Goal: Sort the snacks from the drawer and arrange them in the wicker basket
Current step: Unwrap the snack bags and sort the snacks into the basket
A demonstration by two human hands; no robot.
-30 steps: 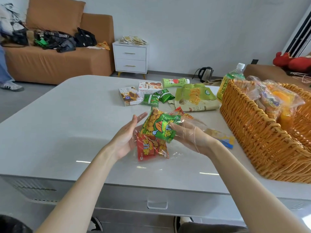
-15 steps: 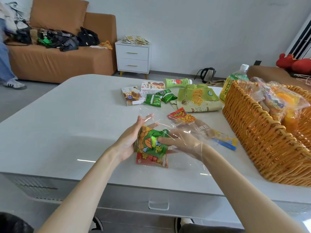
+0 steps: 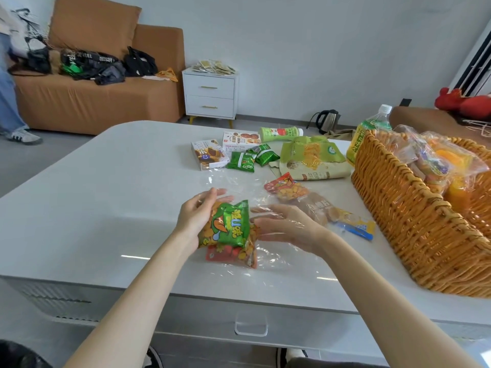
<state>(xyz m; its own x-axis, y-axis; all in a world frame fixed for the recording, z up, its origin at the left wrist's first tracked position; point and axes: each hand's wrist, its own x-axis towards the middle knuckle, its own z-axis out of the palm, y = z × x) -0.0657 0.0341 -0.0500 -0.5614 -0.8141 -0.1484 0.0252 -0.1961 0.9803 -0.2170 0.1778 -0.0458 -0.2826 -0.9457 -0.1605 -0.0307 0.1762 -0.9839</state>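
Pale and glossy, the counter [image 3: 79,208] fills the middle of a living room, with a brown sofa [image 3: 101,102] and a white nightstand [image 3: 211,96] against the far wall.

Near the counter's front edge the left hand [image 3: 196,216] lies flat against the left side of a green snack packet [image 3: 231,227]. Its grip is loose, the fingers nearly straight and pressing rather than closing round the packet. The green packet stands tilted on top of a red snack packet [image 3: 228,254], and both sit in the crumpled film of a clear plastic bag [image 3: 279,258].

The right hand [image 3: 287,227] is under that film, with its grip wide and its fingers straight. Its fingertips point at the green packet's right edge, and I cannot tell whether they touch it.

Just behind the right hand lie a second red packet [image 3: 285,188] and a clear biscuit wrapper [image 3: 345,221] with a blue end.

The wicker basket [image 3: 398,221] stands at the counter's right edge and holds several clear-wrapped orange snacks.

Toward the far edge lie:
- a large green bag [image 3: 313,158]
- two small green packets [image 3: 241,161]
- two boxes [image 3: 210,155]
- a green bottle [image 3: 279,133] on its side

An upright bottle [image 3: 369,134] stands behind the basket's far corner.

A drawer handle [image 3: 251,325] shows below the front edge.
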